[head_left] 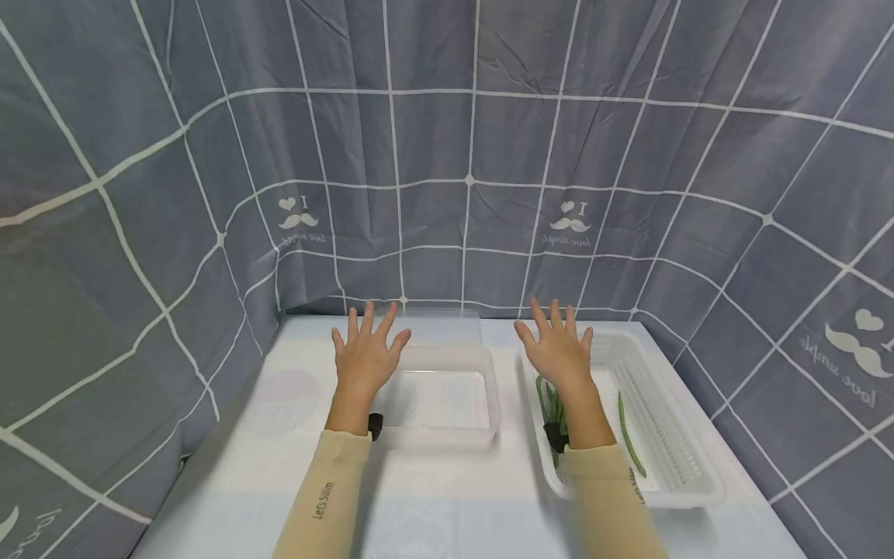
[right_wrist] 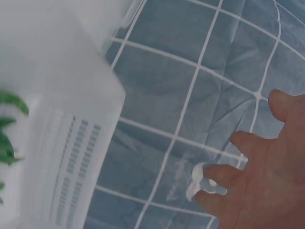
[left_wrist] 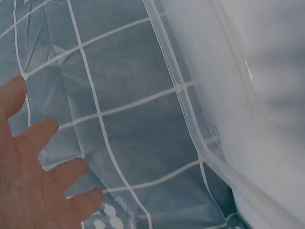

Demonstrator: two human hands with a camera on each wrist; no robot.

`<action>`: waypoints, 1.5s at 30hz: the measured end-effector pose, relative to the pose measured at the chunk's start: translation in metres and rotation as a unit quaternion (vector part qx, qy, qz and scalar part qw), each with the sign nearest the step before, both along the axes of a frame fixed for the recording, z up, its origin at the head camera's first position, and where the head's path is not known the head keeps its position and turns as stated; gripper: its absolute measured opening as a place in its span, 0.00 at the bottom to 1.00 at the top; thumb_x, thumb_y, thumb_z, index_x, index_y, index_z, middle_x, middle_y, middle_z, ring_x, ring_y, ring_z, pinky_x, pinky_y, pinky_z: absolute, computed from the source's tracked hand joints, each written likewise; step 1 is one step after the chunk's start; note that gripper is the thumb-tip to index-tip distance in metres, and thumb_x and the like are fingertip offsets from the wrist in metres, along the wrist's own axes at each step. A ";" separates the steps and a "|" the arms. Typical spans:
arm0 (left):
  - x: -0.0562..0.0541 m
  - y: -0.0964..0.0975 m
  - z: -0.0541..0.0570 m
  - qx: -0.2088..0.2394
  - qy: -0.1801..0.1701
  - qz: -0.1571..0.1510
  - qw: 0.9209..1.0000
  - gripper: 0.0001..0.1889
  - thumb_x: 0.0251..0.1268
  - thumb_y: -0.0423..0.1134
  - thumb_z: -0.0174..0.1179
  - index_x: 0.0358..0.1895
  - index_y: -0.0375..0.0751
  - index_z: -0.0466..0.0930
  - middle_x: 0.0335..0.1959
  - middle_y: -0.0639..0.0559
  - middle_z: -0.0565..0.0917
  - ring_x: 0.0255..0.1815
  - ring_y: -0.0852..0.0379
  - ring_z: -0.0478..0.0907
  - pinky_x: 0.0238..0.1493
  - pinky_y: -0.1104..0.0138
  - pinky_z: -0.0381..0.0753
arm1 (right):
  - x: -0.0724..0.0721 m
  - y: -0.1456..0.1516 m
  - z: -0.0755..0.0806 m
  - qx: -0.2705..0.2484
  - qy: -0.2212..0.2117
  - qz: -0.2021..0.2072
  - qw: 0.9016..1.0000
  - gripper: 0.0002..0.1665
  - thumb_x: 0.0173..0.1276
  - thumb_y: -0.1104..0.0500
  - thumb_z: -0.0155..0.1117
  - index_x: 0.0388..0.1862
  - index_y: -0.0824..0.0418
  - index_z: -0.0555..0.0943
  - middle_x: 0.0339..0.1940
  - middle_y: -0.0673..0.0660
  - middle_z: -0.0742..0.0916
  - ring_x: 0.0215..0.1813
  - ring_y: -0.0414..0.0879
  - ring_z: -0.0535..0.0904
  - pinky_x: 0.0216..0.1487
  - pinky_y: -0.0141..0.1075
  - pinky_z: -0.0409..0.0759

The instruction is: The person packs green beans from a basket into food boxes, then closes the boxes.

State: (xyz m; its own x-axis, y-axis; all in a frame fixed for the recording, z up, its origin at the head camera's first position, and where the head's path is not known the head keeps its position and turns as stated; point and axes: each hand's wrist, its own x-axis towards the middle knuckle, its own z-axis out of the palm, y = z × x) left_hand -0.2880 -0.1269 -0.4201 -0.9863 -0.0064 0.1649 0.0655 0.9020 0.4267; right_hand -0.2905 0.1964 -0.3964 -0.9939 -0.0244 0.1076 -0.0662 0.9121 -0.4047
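Fingers spread and holding nothing, my left hand (head_left: 365, 361) hovers over the left part of a clear plastic box (head_left: 441, 439). My right hand (head_left: 559, 353), also with spread fingers and nothing in it, is raised above the left side of a white slotted basket (head_left: 687, 498). Several green beans (head_left: 547, 396) lie along the basket's left side, partly hidden by the right wrist. A single green bean (head_left: 631, 436) lies apart from them, right of the forearm. Both hands appear palm-forward in the wrist views, away from the box and basket (right_wrist: 90, 157).
A flat, clear plastic piece (head_left: 447, 326), perhaps a lid, lies behind the box. The table (head_left: 447, 528) has a pale cloth with faint prints. A grey curtain (head_left: 433, 140) with white grid lines encloses the back and both sides.
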 end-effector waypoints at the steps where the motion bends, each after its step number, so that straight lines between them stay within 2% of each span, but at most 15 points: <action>1: 0.001 -0.004 0.000 0.001 -0.003 0.001 1.000 0.36 0.84 0.67 0.41 0.87 0.61 0.51 0.90 0.40 0.44 0.90 0.33 0.32 0.81 0.28 0.29 | 0.000 0.004 0.001 0.002 0.000 -0.002 1.000 0.46 0.84 0.28 0.36 0.91 0.48 0.46 0.91 0.66 0.46 0.90 0.69 0.32 0.79 0.78 0.28; 6: 0.005 -0.022 -0.001 0.004 -0.014 0.005 1.000 0.37 0.84 0.66 0.40 0.88 0.60 0.49 0.90 0.40 0.43 0.90 0.31 0.31 0.81 0.28 0.30 | 0.001 0.023 0.005 0.017 -0.005 -0.009 1.000 0.47 0.84 0.28 0.35 0.91 0.48 0.44 0.90 0.68 0.46 0.89 0.71 0.35 0.79 0.78 0.31; 12: 0.013 -0.040 -0.001 0.000 -0.024 0.014 1.000 0.37 0.85 0.67 0.38 0.88 0.60 0.47 0.90 0.38 0.42 0.89 0.28 0.35 0.81 0.27 0.35 | 0.000 0.044 0.006 0.034 -0.015 -0.013 0.999 0.46 0.86 0.31 0.37 0.91 0.50 0.44 0.89 0.72 0.51 0.88 0.73 0.44 0.80 0.76 0.41; 15: 0.015 -0.046 -0.003 0.006 -0.030 0.018 0.999 0.37 0.84 0.67 0.38 0.88 0.61 0.46 0.90 0.37 0.43 0.88 0.26 0.38 0.81 0.28 0.38 | -0.001 0.055 0.005 0.046 -0.016 -0.015 0.999 0.45 0.86 0.32 0.38 0.91 0.53 0.45 0.87 0.73 0.56 0.86 0.74 0.52 0.80 0.75 0.49; 16: 0.016 -0.048 -0.004 0.007 -0.032 0.020 0.999 0.37 0.84 0.68 0.38 0.88 0.61 0.46 0.90 0.37 0.44 0.88 0.26 0.39 0.81 0.27 0.40 | -0.001 0.058 0.005 0.047 -0.016 -0.017 0.999 0.46 0.86 0.33 0.38 0.90 0.53 0.45 0.87 0.73 0.58 0.84 0.74 0.57 0.78 0.73 0.57; 19: 0.019 -0.054 -0.007 0.009 -0.043 0.025 0.999 0.37 0.84 0.68 0.37 0.88 0.63 0.47 0.89 0.36 0.48 0.86 0.24 0.49 0.78 0.26 0.52 | -0.002 0.070 0.004 0.037 -0.032 -0.018 0.999 0.46 0.86 0.33 0.40 0.90 0.54 0.46 0.84 0.73 0.64 0.66 0.74 0.79 0.54 0.63 0.82; 22: 0.022 -0.060 -0.011 0.009 -0.059 0.028 0.998 0.37 0.84 0.69 0.36 0.88 0.63 0.47 0.88 0.35 0.53 0.80 0.21 0.62 0.70 0.25 0.65 | -0.003 0.081 0.001 0.009 -0.057 -0.012 0.998 0.47 0.85 0.34 0.43 0.90 0.56 0.47 0.80 0.75 0.71 0.45 0.69 0.86 0.30 0.50 0.78; 23: 0.023 -0.062 -0.013 0.009 -0.063 0.028 0.998 0.37 0.84 0.69 0.37 0.88 0.63 0.48 0.87 0.35 0.55 0.77 0.20 0.65 0.67 0.25 0.68 | -0.004 0.086 0.000 0.001 -0.061 -0.009 0.998 0.47 0.85 0.35 0.44 0.90 0.57 0.49 0.78 0.76 0.72 0.44 0.68 0.86 0.31 0.50 0.79; 26: 0.025 -0.068 -0.018 0.010 -0.071 0.027 0.997 0.36 0.84 0.68 0.38 0.88 0.62 0.50 0.83 0.33 0.62 0.70 0.19 0.73 0.61 0.28 0.73 | -0.007 0.097 -0.006 -0.015 -0.064 -0.009 0.998 0.45 0.85 0.39 0.48 0.87 0.64 0.55 0.73 0.77 0.77 0.54 0.73 0.85 0.47 0.59 0.84; 29: 0.027 -0.074 -0.025 0.011 -0.076 0.027 0.997 0.36 0.83 0.67 0.41 0.87 0.62 0.53 0.77 0.32 0.72 0.63 0.21 0.78 0.54 0.32 0.77 | -0.011 0.109 -0.012 -0.022 -0.067 -0.021 0.997 0.41 0.85 0.43 0.51 0.83 0.69 0.61 0.71 0.78 0.79 0.65 0.75 0.80 0.62 0.66 0.79; 33: 0.028 -0.080 -0.034 0.016 -0.087 0.023 0.996 0.35 0.82 0.67 0.45 0.86 0.61 0.57 0.69 0.30 0.79 0.48 0.28 0.84 0.40 0.43 0.79 | -0.014 0.127 -0.021 -0.052 -0.100 -0.032 0.993 0.38 0.84 0.48 0.54 0.78 0.75 0.65 0.64 0.79 0.83 0.59 0.70 0.86 0.55 0.56 0.87; 36: 0.029 -0.082 -0.040 0.027 -0.098 0.014 0.995 0.35 0.82 0.66 0.46 0.85 0.59 0.59 0.69 0.28 0.79 0.42 0.30 0.84 0.33 0.50 0.77 | -0.013 0.140 -0.026 -0.072 -0.132 -0.042 0.988 0.37 0.83 0.50 0.56 0.75 0.79 0.67 0.59 0.79 0.86 0.53 0.66 0.90 0.44 0.47 0.90; 38: 0.029 -0.084 -0.044 0.037 -0.106 0.006 0.994 0.35 0.82 0.66 0.47 0.84 0.58 0.60 0.70 0.27 0.78 0.46 0.27 0.84 0.33 0.50 0.78 | -0.013 0.147 -0.029 -0.080 -0.154 -0.051 0.983 0.35 0.83 0.53 0.56 0.73 0.81 0.68 0.56 0.79 0.86 0.51 0.64 0.90 0.42 0.45 0.90; 41: 0.030 -0.085 -0.049 0.062 -0.119 -0.005 0.991 0.34 0.83 0.66 0.47 0.83 0.58 0.61 0.72 0.28 0.78 0.54 0.22 0.82 0.41 0.44 0.82 | -0.013 0.157 -0.034 -0.093 -0.185 -0.063 0.976 0.34 0.82 0.56 0.57 0.71 0.83 0.68 0.52 0.77 0.86 0.46 0.60 0.90 0.40 0.44 0.90; 45: 0.029 -0.087 -0.057 0.112 -0.138 -0.017 0.984 0.34 0.82 0.66 0.49 0.83 0.56 0.61 0.74 0.28 0.76 0.42 0.35 0.88 0.37 0.51 0.86 | -0.013 0.166 -0.043 -0.107 -0.222 -0.075 0.966 0.32 0.81 0.58 0.59 0.68 0.85 0.69 0.45 0.74 0.87 0.39 0.54 0.90 0.39 0.44 0.90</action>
State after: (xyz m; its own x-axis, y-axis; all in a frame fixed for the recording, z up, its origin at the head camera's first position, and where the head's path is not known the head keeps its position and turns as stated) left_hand -0.2594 -0.2141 -0.4769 -0.9936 0.0218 -0.1106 -0.0519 0.7825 0.6205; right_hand -0.3038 0.3624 -0.4392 -0.9340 0.0995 -0.3432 0.2839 0.7900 -0.5434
